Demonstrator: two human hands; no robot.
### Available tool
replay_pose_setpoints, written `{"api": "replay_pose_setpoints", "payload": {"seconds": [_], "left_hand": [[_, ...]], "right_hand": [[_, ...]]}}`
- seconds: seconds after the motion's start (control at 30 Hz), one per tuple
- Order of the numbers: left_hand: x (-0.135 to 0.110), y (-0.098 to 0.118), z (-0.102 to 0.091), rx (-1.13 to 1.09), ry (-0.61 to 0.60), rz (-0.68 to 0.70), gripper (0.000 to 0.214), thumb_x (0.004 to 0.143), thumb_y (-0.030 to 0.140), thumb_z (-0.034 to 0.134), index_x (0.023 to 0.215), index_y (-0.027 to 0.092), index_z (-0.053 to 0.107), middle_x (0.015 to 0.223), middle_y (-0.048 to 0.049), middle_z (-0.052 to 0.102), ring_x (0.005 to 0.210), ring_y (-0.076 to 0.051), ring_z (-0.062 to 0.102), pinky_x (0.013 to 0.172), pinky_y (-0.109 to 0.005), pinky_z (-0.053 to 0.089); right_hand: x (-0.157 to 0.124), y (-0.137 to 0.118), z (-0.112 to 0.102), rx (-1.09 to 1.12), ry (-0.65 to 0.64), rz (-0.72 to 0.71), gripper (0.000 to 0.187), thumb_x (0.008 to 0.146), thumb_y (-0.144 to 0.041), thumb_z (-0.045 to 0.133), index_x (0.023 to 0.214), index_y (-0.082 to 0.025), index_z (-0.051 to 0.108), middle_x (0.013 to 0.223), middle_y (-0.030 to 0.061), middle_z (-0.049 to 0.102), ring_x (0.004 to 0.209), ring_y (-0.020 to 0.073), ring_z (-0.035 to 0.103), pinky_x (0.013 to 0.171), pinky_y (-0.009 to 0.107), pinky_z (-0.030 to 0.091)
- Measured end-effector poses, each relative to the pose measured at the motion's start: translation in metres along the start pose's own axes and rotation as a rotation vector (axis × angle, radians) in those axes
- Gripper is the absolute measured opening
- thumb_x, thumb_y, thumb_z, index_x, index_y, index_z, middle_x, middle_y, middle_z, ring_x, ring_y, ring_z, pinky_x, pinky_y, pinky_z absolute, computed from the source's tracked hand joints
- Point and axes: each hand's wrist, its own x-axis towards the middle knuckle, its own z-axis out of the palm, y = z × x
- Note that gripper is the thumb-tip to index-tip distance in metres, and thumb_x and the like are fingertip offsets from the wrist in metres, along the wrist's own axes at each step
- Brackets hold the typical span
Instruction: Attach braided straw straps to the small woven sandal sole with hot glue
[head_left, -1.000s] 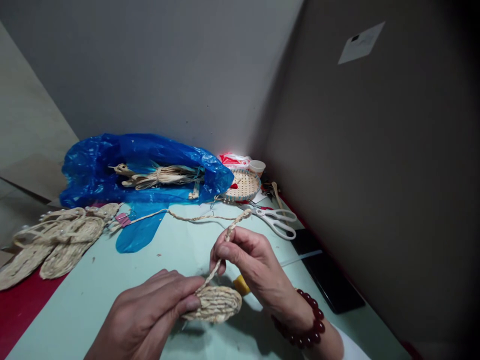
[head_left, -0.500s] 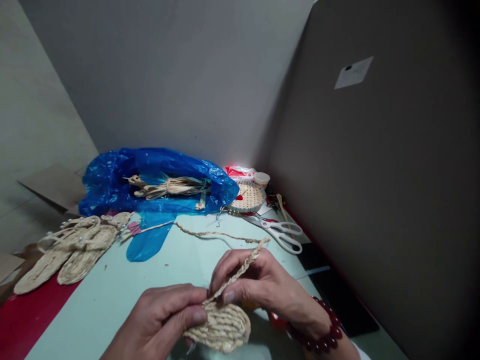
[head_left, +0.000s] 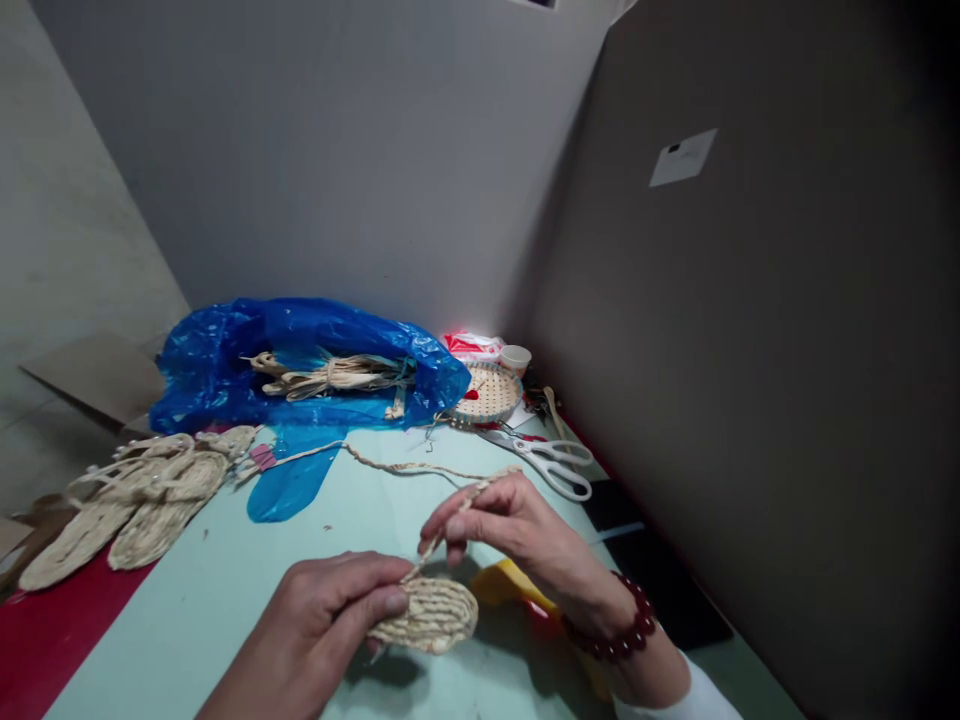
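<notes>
Pale green table top [head_left: 225,590] spreads under the work, and a wide stretch of it separates the hands from the blue plastic bag [head_left: 202,350] at the far side. Straw sandals [head_left: 161,515] lie at its left edge. Just beyond the right hand [head_left: 510,530], the scissors [head_left: 532,450] leave narrower room. The left hand [head_left: 326,610] has thumb and fingers closed on the left edge of the woven straw oval [head_left: 440,615], over the table's near part. The right hand pinches the braided straw strand [head_left: 429,548], which leaves the oval's upper edge beside the left fingertips; its far tip I cannot see well.
</notes>
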Motion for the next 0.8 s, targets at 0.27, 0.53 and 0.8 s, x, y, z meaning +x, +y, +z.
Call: {"api": "replay_pose_setpoints", "payload": {"seconds": [0.27,0.53,0.8], "left_hand": [[0.001,0.002,0.000,0.003,-0.041,-0.067,0.026,0.082,0.043,0.065,0.065,0.028,0.077,0.068,0.0014,0.076,0.080,-0.024,0.073,0.063,-0.023,0.055],[0.007,-0.010,-0.003,0.096,-0.098,-0.061,0.036,0.086,0.053,0.058,0.072,0.026,0.079,0.073,-0.0011,0.078,0.075,-0.024,0.073,0.060,-0.023,0.056],[0.005,-0.017,0.003,0.227,0.139,0.131,0.032,0.088,0.047,0.056,0.080,0.032,0.082,0.086,-0.0034,0.084,0.082,-0.028,0.077,0.075,-0.031,0.058]], "right_hand": [[0.005,0.017,-0.003,0.078,0.163,-0.059,0.020,0.075,-0.032,0.084,0.065,-0.017,0.076,0.064,-0.0009,0.069,0.062,0.0118,0.053,0.065,0.025,0.043],[0.008,0.014,-0.010,0.144,0.296,-0.076,0.030,0.081,-0.043,0.078,0.073,-0.014,0.074,0.076,0.0025,0.069,0.059,0.0084,0.050,0.055,0.022,0.037],[0.011,-0.024,-0.051,0.099,0.489,-0.210,0.032,0.071,-0.041,0.086,0.068,-0.013,0.073,0.061,-0.0017,0.061,0.053,0.0067,0.044,0.048,0.020,0.033]]}}
